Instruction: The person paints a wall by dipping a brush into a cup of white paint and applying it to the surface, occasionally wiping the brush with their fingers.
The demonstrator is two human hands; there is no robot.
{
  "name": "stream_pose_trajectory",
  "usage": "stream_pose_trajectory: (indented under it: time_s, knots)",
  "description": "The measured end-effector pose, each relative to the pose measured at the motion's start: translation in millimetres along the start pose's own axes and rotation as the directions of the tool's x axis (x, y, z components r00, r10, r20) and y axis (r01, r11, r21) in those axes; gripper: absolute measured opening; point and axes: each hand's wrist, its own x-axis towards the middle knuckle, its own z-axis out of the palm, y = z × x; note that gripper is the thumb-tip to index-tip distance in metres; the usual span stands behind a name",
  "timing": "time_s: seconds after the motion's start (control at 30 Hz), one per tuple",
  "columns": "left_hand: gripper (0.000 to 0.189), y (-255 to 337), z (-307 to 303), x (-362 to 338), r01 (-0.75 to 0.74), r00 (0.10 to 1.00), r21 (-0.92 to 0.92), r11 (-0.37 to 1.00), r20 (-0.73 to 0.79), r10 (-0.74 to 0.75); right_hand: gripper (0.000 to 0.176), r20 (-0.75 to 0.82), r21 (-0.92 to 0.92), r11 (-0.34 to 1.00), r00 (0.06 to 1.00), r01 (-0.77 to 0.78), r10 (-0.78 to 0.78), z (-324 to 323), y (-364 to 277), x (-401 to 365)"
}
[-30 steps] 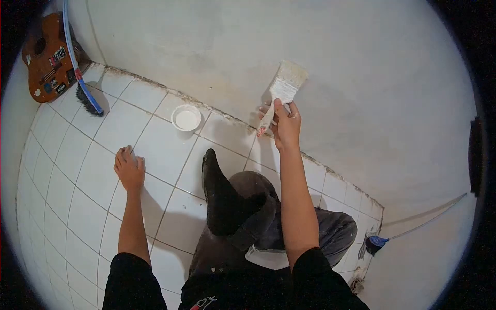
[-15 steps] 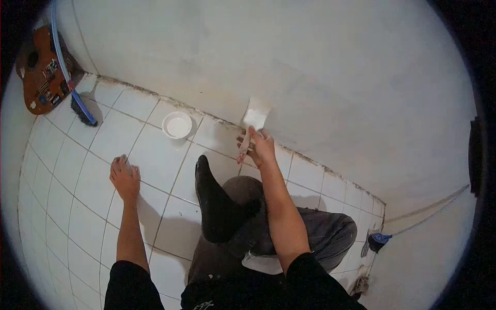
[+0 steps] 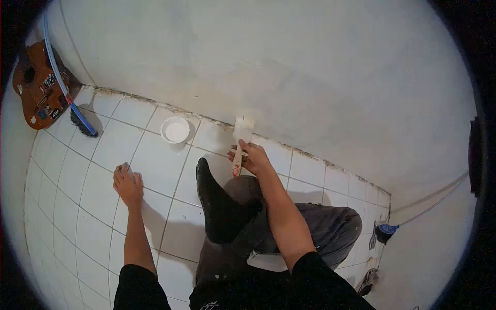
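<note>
- At the far left, a brown guitar leans in the corner; it bears several stickers, their lettering too small to read.
- In front of it is a blue broom with dark bristles, its pole crossing the guitar.
- The left hand is low over the white floor tiles, fingers bent; I cannot tell whether they grip anything.
- Farther off, near the foot of the wall, a round white bowl sits on the tiles, with no label to be seen.
- On the near side, a dark shirt carries a pale print, cut off and unreadable.
- A foot in a black sock points away toward the wall.
- Right of the bowl, a paintbrush has its bristles at the base of the wall.
- The right hand grasps its handle, thumb on top; reddish marks near the handle's end are illegible.
- At the right, another blue broom stands by the wall.
</note>
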Motion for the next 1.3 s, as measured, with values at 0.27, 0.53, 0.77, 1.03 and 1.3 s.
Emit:
stream_pose_trajectory:
  time_s: [0.27, 0.53, 0.77, 1.03, 1.3]
  knots:
    - [0.049, -3, 2, -1, -0.020, 0.999, 0.014, 1.000, -0.026, 0.020, 0.033, 0.026, -0.303, 0.928, 0.975, 0.218, -0.220, 28, -11, -24]
    - [0.050, -4, 3, -1, -0.026, 1.000, -0.019, 0.999, -0.012, 0.026, 0.025, 0.063, -0.299, 0.634, 0.678, 0.713, -0.732, 69, -49, -38]
    - [0.050, 1, 1, 2, -0.003, 0.999, -0.004, 1.000, 0.037, 0.003, 0.030, 0.094, -0.295, 0.683, 0.732, 0.668, -0.675, 45, -75, -28]
    - [0.051, 0, 4, -1, -0.049, 0.999, 0.027, 0.998, 0.003, 0.049, 0.032, 0.036, -0.202, 0.924, 0.945, 0.326, -0.325, 8, -15, 9]
    - [0.052, 4, 0, 0, -0.030, 0.998, 0.070, 0.997, 0.050, 0.026, 0.031, 0.003, -0.115, 0.993, 1.000, 0.029, -0.029, -6, 3, 19]
